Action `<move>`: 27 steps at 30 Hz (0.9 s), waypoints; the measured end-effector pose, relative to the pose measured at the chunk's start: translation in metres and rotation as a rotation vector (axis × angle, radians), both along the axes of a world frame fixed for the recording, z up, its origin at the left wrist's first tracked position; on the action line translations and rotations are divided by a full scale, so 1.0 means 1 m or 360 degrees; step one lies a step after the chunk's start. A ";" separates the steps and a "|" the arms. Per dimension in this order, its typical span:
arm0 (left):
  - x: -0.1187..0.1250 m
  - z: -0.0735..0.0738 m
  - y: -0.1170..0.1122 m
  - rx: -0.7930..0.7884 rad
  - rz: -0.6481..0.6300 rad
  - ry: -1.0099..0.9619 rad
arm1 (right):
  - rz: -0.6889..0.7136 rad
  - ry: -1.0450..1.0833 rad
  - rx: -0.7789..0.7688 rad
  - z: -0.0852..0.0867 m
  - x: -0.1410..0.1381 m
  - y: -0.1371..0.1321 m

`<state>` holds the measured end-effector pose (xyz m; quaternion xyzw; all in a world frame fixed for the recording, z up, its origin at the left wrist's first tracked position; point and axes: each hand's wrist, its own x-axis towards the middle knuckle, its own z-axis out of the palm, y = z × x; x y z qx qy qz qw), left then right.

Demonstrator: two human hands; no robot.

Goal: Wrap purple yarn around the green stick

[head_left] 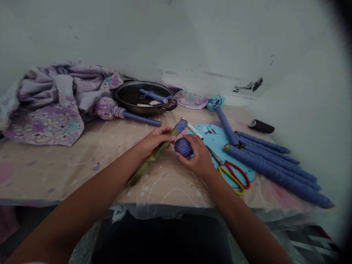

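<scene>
Fingers (164, 131) of the left hand (154, 141) curl closed around a green bamboo stick (151, 159), its upper end wrapped in purple yarn. Just beside it at frame centre, the right hand (196, 159) cups a ball of purple yarn (183, 147). To the right, red-and-yellow-handled scissors (233, 175) rest on a light blue mat (217, 141). Purple-wrapped rods (275, 170) lie at lower right. A dark pan (123, 97) sits at upper centre, beside crumpled floral cloth (46, 110) at upper left, all on a speckled table (55, 172).
</scene>
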<state>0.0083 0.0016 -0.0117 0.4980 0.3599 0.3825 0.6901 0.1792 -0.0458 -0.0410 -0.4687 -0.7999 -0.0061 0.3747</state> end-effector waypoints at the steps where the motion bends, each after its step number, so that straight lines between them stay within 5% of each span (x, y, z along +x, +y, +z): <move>1: 0.000 0.000 0.000 0.0000 0.0006 -0.0013 | 0.0003 0.0004 -0.0003 -0.001 0.000 0.000; 14: -0.002 -0.002 0.001 -0.0034 0.0042 -0.0145 | 0.0025 0.0105 -0.0006 0.002 0.001 0.001; 27: -0.007 0.005 -0.001 0.0078 -0.0070 -0.0068 | -0.0219 -0.0088 -0.0236 -0.003 0.001 0.001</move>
